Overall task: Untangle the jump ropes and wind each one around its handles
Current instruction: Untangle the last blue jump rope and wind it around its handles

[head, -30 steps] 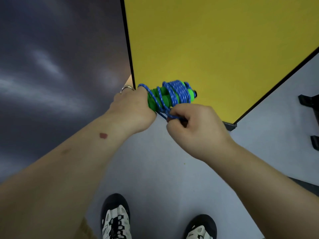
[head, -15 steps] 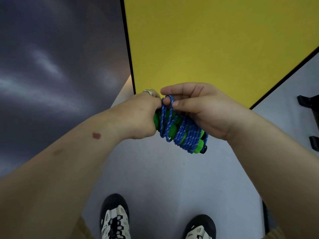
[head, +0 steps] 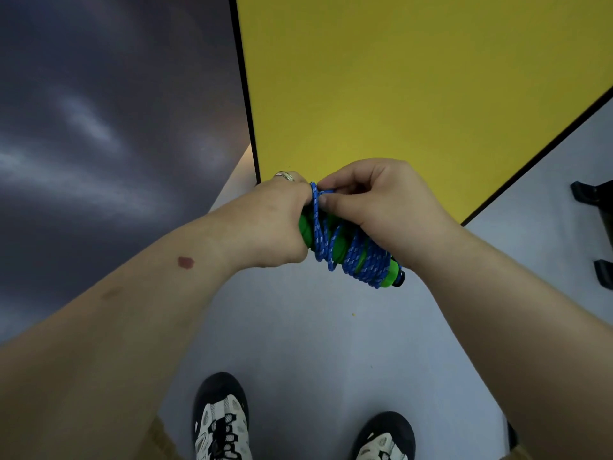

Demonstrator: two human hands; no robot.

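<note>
— Scanning from the left: dark wall [head: 99,127], then the left hand [head: 268,224] wrapped around the green handles [head: 306,227], blue rope [head: 351,254] coiled round them above the grey floor [head: 298,327].

— And the right hand [head: 381,207]?

— Pinching a rope loop by the yellow panel [head: 398,78]. Its fingers have curled tighter than half a second ago; black brackets [head: 593,194] far right.

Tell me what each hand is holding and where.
Left hand grips the green handles at one end; right hand pinches the blue rope near that end.
</note>
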